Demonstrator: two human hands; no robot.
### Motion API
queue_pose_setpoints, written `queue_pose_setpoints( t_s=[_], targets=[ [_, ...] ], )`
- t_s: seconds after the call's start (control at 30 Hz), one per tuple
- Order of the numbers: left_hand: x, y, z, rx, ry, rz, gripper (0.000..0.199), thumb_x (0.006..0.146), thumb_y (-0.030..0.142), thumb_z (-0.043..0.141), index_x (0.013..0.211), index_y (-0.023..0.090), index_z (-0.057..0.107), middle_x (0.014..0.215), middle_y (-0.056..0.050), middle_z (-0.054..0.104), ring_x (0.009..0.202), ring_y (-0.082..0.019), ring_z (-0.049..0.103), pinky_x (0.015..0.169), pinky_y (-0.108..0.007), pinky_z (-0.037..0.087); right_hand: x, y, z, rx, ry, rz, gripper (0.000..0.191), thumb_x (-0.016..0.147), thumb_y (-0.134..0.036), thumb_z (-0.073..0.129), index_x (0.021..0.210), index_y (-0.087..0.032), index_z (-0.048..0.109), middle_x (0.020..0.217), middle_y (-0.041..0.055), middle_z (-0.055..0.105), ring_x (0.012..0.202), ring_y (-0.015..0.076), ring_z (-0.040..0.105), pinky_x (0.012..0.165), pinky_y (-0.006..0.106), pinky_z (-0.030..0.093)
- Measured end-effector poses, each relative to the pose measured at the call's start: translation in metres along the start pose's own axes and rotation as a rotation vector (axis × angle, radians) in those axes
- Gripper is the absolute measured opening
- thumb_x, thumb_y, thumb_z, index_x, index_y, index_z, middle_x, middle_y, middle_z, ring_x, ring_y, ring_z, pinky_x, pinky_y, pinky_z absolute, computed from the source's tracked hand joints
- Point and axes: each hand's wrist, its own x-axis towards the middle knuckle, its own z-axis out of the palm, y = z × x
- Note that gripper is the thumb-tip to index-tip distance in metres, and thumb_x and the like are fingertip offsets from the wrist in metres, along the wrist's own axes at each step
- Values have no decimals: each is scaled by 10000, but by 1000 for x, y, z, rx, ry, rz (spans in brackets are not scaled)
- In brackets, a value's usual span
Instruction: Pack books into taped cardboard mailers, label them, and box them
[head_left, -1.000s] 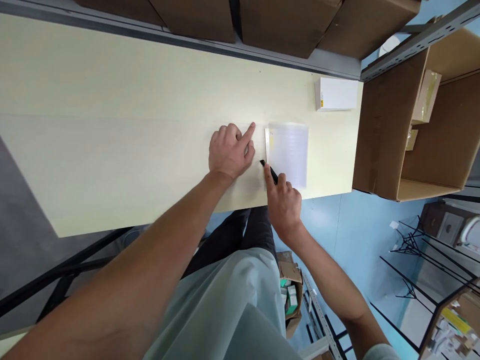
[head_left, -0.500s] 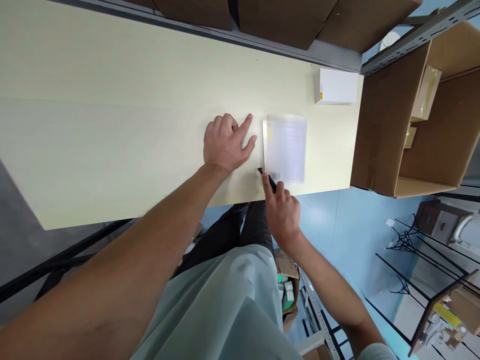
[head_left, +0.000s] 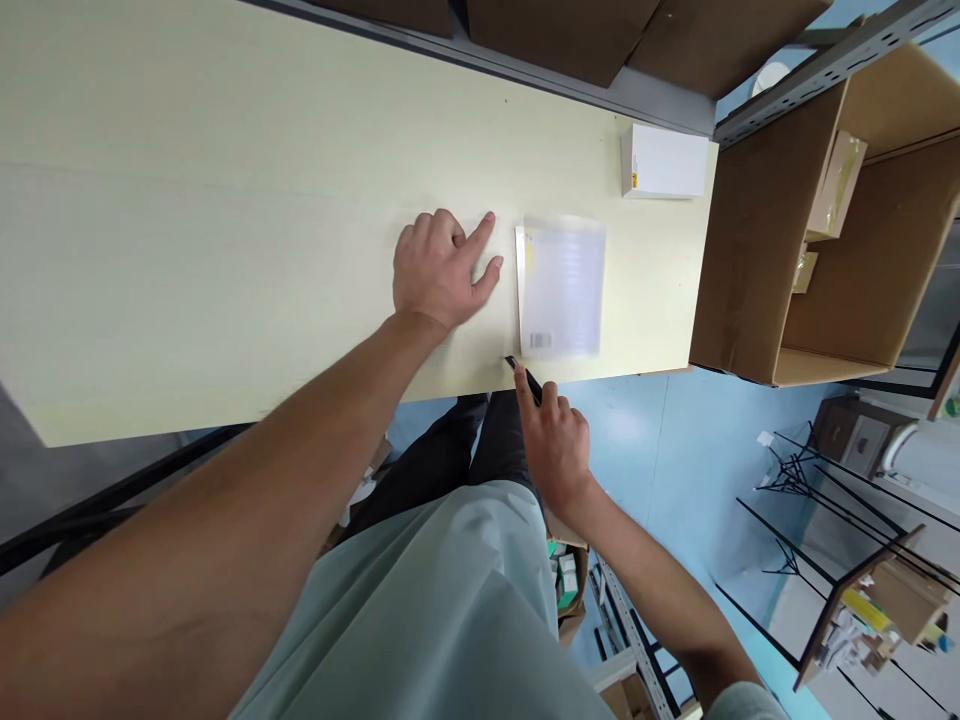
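My right hand (head_left: 555, 440) is closed around a slim black utility knife (head_left: 533, 386) at the table's front edge. Its index finger lies along the tool, and the tip points up and left, just below a flat packet. This packet (head_left: 562, 290) looks whitish and translucent, with a barcode at its lower left and a yellow mark at its upper left. To the left of it, my left hand (head_left: 442, 265) rests on the tabletop, holding nothing. Its index finger and thumb are stretched apart, the other fingers curled, and it does not touch the packet.
A white box (head_left: 666, 162) lies at the back right of the cream table (head_left: 225, 270). Beyond the right end stands a large open carton (head_left: 742, 230) with smaller taped boxes inside. A metal shelf edge (head_left: 525, 75) bearing brown cartons runs along the back.
My right hand and the knife have drawn back slightly toward the front edge, away from the packet, uncovering its barcode. The whole view has shifted a little; my left hand keeps its pose.
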Motion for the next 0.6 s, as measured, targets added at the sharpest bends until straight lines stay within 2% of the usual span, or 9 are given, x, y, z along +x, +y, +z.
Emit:
queue_pose_setpoints(
  t_s=[0.2,0.37,0.47,0.6],
  targets=[
    [0,3,-2,0,1,-8,595,1043,498,473,1566,223,544,1209,-190,613,1204,-417,556,1039,-604,440,-11,-3,2,5,-27,-9,741,1026,-50,487,1726,-232,329,1115,121,669,881,176,702,759,280,641],
    [0,9,-6,32,5,20,614,1045,498,430,1569,195,534,1208,-214,636,1190,-429,576,1010,-588,448,-36,8,-16,56,-16,28,797,1002,-43,542,1731,-261,306,1146,118,669,901,177,725,762,280,638],
    [4,25,-21,115,-74,23,613,1056,454,392,1577,158,519,1245,-247,639,1205,-437,579,1003,-572,450,-52,26,-36,119,18,120,824,995,-27,553,1728,-310,303,1167,107,679,890,175,753,734,262,622],
    [3,60,-60,149,-237,-91,626,1045,367,384,1621,133,452,1290,-266,646,1201,-423,607,976,-526,487,-66,56,-70,232,137,235,710,1072,-138,538,1717,-346,324,1125,84,694,842,182,776,658,237,567]
  ],
)
